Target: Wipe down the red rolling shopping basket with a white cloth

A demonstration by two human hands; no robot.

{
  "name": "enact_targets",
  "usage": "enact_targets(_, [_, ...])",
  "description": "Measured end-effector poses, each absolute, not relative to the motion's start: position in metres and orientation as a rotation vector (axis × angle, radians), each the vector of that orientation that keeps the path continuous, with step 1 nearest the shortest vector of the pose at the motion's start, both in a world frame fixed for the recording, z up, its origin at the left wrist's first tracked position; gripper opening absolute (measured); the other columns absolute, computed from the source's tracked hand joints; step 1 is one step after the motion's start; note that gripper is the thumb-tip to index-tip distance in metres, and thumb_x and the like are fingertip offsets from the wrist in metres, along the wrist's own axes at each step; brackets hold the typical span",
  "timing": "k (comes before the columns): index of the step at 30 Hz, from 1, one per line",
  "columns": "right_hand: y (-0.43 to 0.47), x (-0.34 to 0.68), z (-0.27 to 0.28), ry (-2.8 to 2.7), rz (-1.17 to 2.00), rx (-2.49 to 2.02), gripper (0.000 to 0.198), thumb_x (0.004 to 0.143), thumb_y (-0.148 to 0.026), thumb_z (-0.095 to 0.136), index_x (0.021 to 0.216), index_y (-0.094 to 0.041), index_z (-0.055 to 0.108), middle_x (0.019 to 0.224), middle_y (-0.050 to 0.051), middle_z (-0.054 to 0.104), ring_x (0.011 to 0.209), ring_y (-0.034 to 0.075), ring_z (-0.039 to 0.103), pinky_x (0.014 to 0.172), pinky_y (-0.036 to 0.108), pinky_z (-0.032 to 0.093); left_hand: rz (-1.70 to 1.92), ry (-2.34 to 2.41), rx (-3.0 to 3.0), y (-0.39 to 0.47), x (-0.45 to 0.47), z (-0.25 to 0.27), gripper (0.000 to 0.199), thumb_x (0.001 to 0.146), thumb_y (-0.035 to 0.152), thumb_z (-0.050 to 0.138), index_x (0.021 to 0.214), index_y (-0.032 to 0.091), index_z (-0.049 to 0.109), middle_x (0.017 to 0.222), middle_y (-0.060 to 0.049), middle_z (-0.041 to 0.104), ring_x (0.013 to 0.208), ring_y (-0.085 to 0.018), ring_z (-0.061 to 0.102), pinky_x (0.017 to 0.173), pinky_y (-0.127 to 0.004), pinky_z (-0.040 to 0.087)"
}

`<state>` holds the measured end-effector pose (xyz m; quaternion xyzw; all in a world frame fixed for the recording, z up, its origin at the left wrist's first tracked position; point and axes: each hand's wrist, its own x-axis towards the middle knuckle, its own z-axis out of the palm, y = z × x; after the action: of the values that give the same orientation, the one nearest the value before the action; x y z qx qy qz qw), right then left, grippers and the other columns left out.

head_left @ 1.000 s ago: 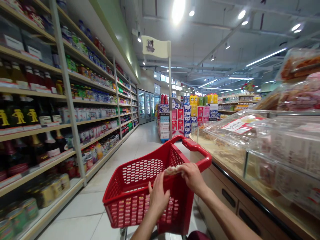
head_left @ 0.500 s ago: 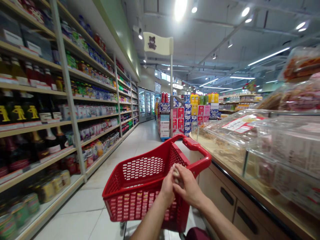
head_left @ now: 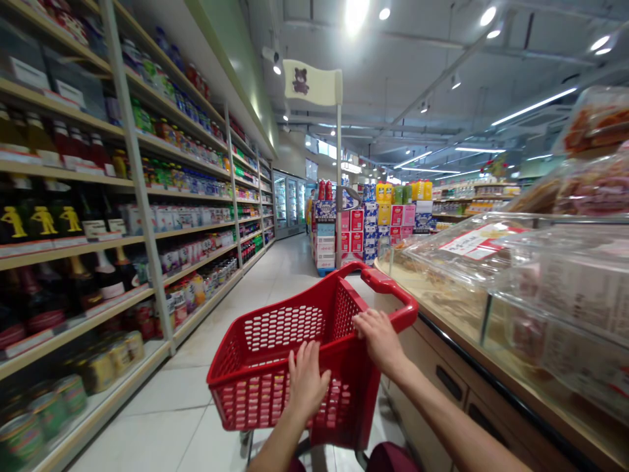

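Observation:
A red plastic shopping cart (head_left: 268, 314) with perforated walls stands in front of me, its handle (head_left: 405, 308) at the right. My left hand (head_left: 307, 380) is raised before the cart's near side with its fingers spread, holding nothing. Over the rim by the handle's base is my right hand (head_left: 378, 337), its fingers slightly bent and apart. I see nothing held in it, and its palm and thumb are hidden. Whether it touches the rim I cannot tell. Above the cart, a cream flag with a bear picture (head_left: 313, 84) tops a pale pole (head_left: 339, 164).
Long shelves (head_left: 191, 233) of bottles, cans and packets line the left. At right, a display counter (head_left: 445, 341) carries clear boxes and wrapped food (head_left: 594, 177). Stacked drink cartons (head_left: 351, 229) stand ahead, and glass-door fridges (head_left: 289, 200) are at the aisle's far end.
My hands, pressed together before, have come apart. The left moved left and down and spread its fingers; the right moved slightly right and up to the cart's rim.

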<state>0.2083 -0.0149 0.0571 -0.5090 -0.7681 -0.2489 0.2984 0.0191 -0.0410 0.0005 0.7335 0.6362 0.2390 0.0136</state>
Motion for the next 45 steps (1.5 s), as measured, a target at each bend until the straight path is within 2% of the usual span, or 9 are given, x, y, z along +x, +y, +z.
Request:
enact_targets(3, [-0.017,0.203,0.052,-2.214,-0.672,-1.224,0.03,0.083,-0.015,0.042,0.104,-0.029,0.057,0.109,0.0,0.06,0.109,0.019,0.045,0.095,0.037,0.025,0.714,1.986,2.35,-0.041,0.019,-0.002,0.058,0.071,0.022,0.039,0.128,0.015,0.032,0.136,-0.006,0.035,0.127,-0.019,0.022,0.106,-0.042,0.009])
enact_targets(8, [-0.017,0.248,0.074,-1.94,-0.748,-1.588,0.031,0.084,-0.014,0.037,0.107,-0.023,0.056,0.115,0.007,0.057,0.11,0.026,0.044,0.092,0.05,0.022,0.712,1.994,2.366,-0.04,0.02,-0.003,0.061,0.069,0.023,0.04,0.129,0.014,0.031,0.137,-0.006,0.033,0.128,-0.021,0.019,0.106,-0.044,0.008])
enact_targets(15, [-0.027,0.215,0.05,-2.105,-0.667,-1.31,0.035,0.083,-0.013,0.038,0.109,-0.03,0.055,0.117,0.0,0.056,0.115,0.019,0.042,0.097,0.041,0.021,0.672,1.977,2.455,-0.04,0.024,-0.011,0.066,0.068,0.018,0.04,0.132,0.014,0.025,0.14,-0.005,0.026,0.13,-0.021,0.015,0.106,-0.043,0.009])
enact_targets(20, [-0.027,0.235,0.052,-1.8,-0.722,-1.531,0.042,0.081,-0.009,0.034,0.117,-0.024,0.05,0.119,0.007,0.054,0.113,0.025,0.043,0.094,0.051,0.019,0.725,1.994,2.503,-0.04,0.026,-0.016,0.071,0.065,0.016,0.04,0.133,0.015,0.021,0.141,-0.004,0.022,0.131,-0.021,0.011,0.105,-0.044,0.008])
enact_targets(26, [-0.034,0.217,0.033,-1.999,-0.79,-1.207,0.04,0.083,-0.01,0.036,0.113,-0.03,0.053,0.118,0.0,0.055,0.118,0.017,0.04,0.1,0.038,0.015,0.675,2.013,2.537,-0.04,0.026,-0.018,0.073,0.064,0.014,0.04,0.134,0.015,0.019,0.142,-0.004,0.021,0.131,-0.021,0.01,0.105,-0.044,0.01])
enact_targets(30, [-0.037,0.244,0.034,-1.765,-0.831,-1.291,0.04,0.084,-0.009,0.032,0.115,-0.027,0.052,0.12,0.002,0.053,0.121,0.018,0.037,0.1,0.042,0.017,0.678,2.001,2.557,-0.041,0.025,-0.017,0.073,0.065,0.014,0.039,0.134,0.015,0.018,0.142,-0.003,0.02,0.131,-0.021,0.009,0.106,-0.044,0.009])
enact_targets(33, [-0.044,0.262,0.005,-1.707,-0.856,-1.313,0.039,0.083,-0.009,0.033,0.113,-0.024,0.053,0.12,0.004,0.053,0.12,0.019,0.037,0.099,0.043,0.022,0.689,2.003,2.536,-0.042,0.027,-0.014,0.074,0.064,0.015,0.039,0.134,0.014,0.018,0.142,-0.003,0.019,0.131,-0.022,0.008,0.106,-0.044,0.009])
enact_targets(38, [-0.068,0.247,-0.057,-1.955,-0.818,-1.164,0.04,0.08,-0.007,0.036,0.107,-0.029,0.056,0.11,0.0,0.06,0.109,0.016,0.05,0.096,0.036,0.03,0.593,1.945,2.502,-0.043,0.028,-0.006,0.075,0.062,0.017,0.039,0.134,0.014,0.019,0.142,-0.002,0.018,0.131,-0.021,0.009,0.106,-0.044,0.01])
enact_targets(45, [-0.055,0.236,0.001,-1.729,-0.764,-1.194,0.035,0.084,-0.011,0.036,0.109,-0.025,0.056,0.118,0.004,0.055,0.121,0.02,0.036,0.1,0.044,0.022,0.593,1.928,2.503,-0.045,0.028,0.0,0.074,0.062,0.017,0.038,0.134,0.012,0.019,0.142,-0.003,0.018,0.131,-0.02,0.008,0.106,-0.044,0.009])
